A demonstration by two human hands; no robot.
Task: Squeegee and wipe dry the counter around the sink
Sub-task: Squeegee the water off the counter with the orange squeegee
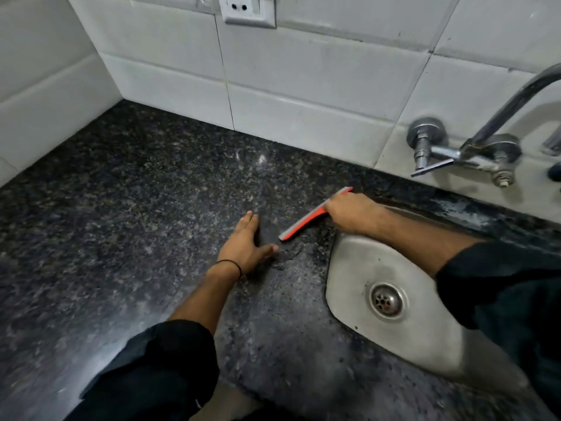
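Note:
A dark speckled granite counter (127,208) runs along the tiled wall, with a steel sink (358,268) set into it at the right. My right hand (352,212) grips a red squeegee (306,220) whose blade rests on the counter just left of the sink's back corner. My left hand (247,246) lies flat on the counter, fingers together and thumb out, a little left of the blade's near end. A wet patch (288,253) shows on the stone between my left thumb and the sink rim.
A chrome wall tap (485,141) with a lever and a curved spout hangs over the sink at the right. White wall tiles (303,86) form a corner at the back left. An electrical socket (246,9) sits high on the wall.

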